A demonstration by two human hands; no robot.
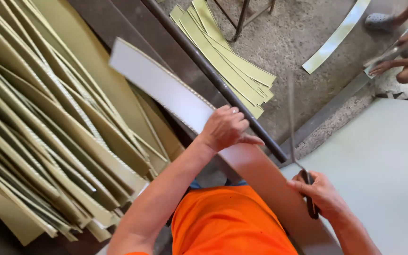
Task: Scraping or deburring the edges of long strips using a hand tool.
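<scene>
Cardboard strip [161,87], white-faced and long, lifts off the worktop [383,179] in the left hand [225,127], which is clenched on its near end. Right hand [319,193] grips a long thin blade [293,118] by its handle. Plenty are cut: strips [48,141] heap at left, more strips on the floor [227,61]. Uncut sheet remains on the worktop.
</scene>
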